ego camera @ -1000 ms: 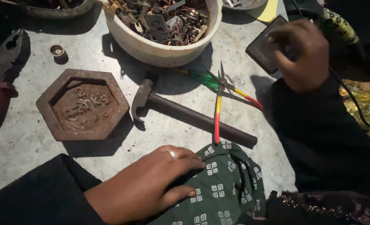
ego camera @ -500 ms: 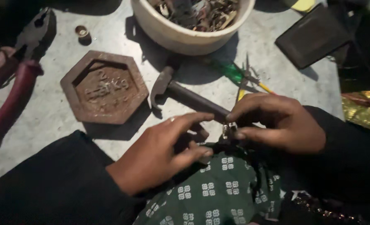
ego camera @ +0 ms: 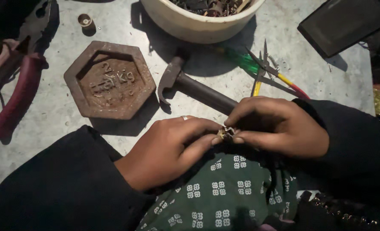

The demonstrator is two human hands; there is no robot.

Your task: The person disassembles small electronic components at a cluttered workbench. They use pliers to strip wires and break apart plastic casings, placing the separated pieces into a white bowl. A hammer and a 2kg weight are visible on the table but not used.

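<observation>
Both my hands meet over a small metal piece (ego camera: 226, 133), brassy and silvery, too tiny and dark to tell what it is. My left hand (ego camera: 168, 149) has fingers curled in, thumb and fingertips closed against the piece from the left; a ring sits on one finger. My right hand (ego camera: 279, 126) is also curled nearly shut, fingertips pinching the same piece from the right, so both hands grip it together. The piece sits just above the green patterned cloth (ego camera: 224, 194) on my lap, at the near edge of the grey metal tabletop (ego camera: 49, 137). Just behind my right hand lies a hammer (ego camera: 194, 87), its dark handle running under my knuckles, head pointing up-left. Left of the hammer is a rusty hexagonal iron weight (ego camera: 109, 80), flat on the table, apart from my hands. Beyond it a cream bowl (ego camera: 194, 21) holds scrap metal bits. A green-handled screwdriver (ego camera: 245, 64) and thin pliers with yellow and red handles (ego camera: 267, 72) lie right of the hammer head. Red-handled pliers (ego camera: 19, 96) sit at far left, a small brass cap (ego camera: 85, 20) at top left, and a dark flat rectangular object (ego camera: 344, 23) at top right.
</observation>
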